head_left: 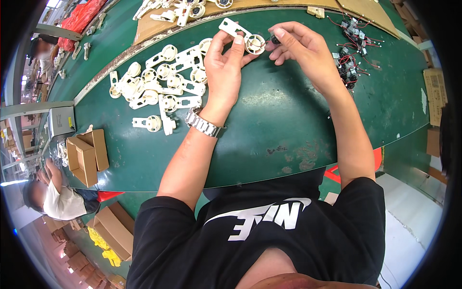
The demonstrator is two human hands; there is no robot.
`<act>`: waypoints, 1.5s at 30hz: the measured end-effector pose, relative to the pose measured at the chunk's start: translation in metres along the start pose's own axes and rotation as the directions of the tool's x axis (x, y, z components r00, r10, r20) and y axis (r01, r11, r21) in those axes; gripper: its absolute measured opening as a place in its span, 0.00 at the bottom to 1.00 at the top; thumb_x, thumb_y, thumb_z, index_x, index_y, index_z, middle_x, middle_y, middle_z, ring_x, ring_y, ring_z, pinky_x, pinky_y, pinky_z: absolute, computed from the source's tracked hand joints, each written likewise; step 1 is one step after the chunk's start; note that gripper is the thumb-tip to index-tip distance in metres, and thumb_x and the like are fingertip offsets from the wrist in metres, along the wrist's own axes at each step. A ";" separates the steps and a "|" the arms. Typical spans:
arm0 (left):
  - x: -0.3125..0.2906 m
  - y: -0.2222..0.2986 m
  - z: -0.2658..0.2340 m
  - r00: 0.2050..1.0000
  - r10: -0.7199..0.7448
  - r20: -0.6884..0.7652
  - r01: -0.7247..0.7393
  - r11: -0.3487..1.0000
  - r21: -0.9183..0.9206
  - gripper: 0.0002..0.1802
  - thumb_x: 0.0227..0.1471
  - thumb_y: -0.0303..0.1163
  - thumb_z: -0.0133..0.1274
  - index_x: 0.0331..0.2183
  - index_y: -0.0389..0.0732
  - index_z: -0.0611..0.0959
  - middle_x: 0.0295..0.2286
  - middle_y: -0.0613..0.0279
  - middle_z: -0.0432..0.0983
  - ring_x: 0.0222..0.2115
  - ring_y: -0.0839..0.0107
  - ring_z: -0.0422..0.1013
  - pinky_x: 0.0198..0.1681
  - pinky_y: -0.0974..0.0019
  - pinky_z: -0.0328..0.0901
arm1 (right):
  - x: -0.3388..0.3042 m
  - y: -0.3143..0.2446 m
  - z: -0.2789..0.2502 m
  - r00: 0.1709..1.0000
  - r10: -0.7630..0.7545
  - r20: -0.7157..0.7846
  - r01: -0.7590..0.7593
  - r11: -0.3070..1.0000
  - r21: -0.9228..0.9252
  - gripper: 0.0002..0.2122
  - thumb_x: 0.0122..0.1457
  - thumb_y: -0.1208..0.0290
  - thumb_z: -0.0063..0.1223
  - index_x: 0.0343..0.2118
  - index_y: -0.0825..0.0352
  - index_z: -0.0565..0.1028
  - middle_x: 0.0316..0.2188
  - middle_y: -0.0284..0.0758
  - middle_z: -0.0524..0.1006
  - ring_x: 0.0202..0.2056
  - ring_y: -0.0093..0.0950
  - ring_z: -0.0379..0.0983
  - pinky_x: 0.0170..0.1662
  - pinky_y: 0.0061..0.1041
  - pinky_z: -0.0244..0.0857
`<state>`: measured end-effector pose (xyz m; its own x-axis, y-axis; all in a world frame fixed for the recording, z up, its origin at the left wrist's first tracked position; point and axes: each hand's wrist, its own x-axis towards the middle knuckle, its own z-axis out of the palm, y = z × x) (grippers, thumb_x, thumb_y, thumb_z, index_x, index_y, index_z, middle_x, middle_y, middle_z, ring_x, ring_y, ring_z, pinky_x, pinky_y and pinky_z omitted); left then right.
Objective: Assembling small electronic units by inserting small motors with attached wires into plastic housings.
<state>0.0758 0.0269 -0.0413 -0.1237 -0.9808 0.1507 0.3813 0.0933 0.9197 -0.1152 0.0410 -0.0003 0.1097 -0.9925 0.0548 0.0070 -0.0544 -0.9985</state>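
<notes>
My left hand point(224, 72), with a metal watch on its wrist, grips a white plastic housing point(234, 27). The housing has a flat slotted arm and a round ring-shaped end turned toward my other hand. Just right of that ring, my right hand point(310, 55) pinches a small black part point(275, 40) between thumb and fingers. The fingers cover much of the black part, which appears apart from the ring. Left of my hands lies a loose pile of similar white housings point(159, 79). To the right are several small motors with thin red and black wires point(353, 36).
The green worktable point(250, 144) curves round in front of me. More white parts point(192, 9) lie on cardboard point(288, 4) at the far side. Open cardboard boxes point(83, 159) stand at the left edge. A person point(62, 197) sits at the left, another farther back.
</notes>
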 end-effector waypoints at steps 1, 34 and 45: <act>-0.001 0.001 0.001 1.000 0.003 -0.008 -0.003 1.000 0.003 0.16 0.69 0.32 0.51 0.54 0.36 0.75 0.46 0.58 0.75 0.46 0.66 0.77 0.49 0.55 0.79 | 0.000 0.001 0.001 1.000 0.011 -0.009 -0.010 0.997 0.081 0.15 0.71 0.63 0.54 0.49 0.72 0.76 0.37 0.41 0.82 0.34 0.24 0.79 0.39 0.23 0.75; -0.004 -0.004 -0.002 0.998 0.057 0.022 -0.059 0.993 0.105 0.20 0.67 0.29 0.54 0.58 0.35 0.76 0.39 0.64 0.77 0.42 0.75 0.76 0.47 0.65 0.78 | -0.013 0.011 0.033 0.987 -0.130 -0.093 0.093 0.940 -0.328 0.16 0.56 0.73 0.70 0.45 0.69 0.78 0.26 0.31 0.77 0.24 0.17 0.71 0.29 0.20 0.67; -0.005 -0.005 0.008 0.994 0.105 -0.017 -0.104 0.992 0.070 0.17 0.66 0.27 0.55 0.53 0.31 0.78 0.32 0.62 0.80 0.34 0.78 0.77 0.41 0.71 0.76 | -0.013 0.015 0.032 0.929 -0.367 -0.054 0.280 0.791 -0.544 0.12 0.57 0.79 0.64 0.44 0.69 0.78 0.30 0.35 0.78 0.25 0.24 0.74 0.29 0.25 0.69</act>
<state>0.0675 0.0330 -0.0434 -0.0677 -0.9683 0.2404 0.3274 0.2061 0.9221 -0.0847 0.0563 -0.0159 0.0456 -0.9079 0.4168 -0.5047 -0.3810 -0.7747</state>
